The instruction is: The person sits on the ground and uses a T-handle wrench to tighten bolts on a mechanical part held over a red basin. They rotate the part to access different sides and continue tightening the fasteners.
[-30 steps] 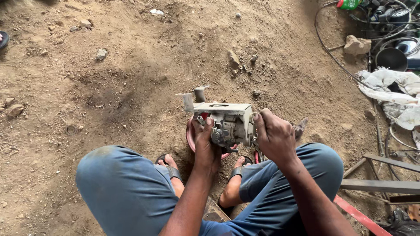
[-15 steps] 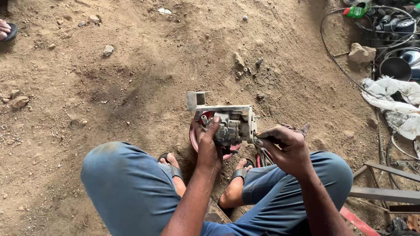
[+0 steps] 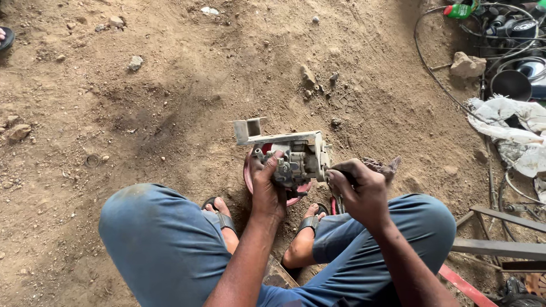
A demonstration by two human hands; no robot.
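You're squatting on the bare brown dirt floor (image 3: 170,85), with the grimy grey metal engine part with its flat bracket (image 3: 296,153) held up between your knees, just over a round red dish (image 3: 248,173). Your left hand (image 3: 267,187) is clamped around its near side. Your right hand (image 3: 358,190) is fisted shut on a dark-handled tool (image 3: 340,175) pressed against the part's right edge. It looks mid-job: the part's in one piece, no loose bits visible.
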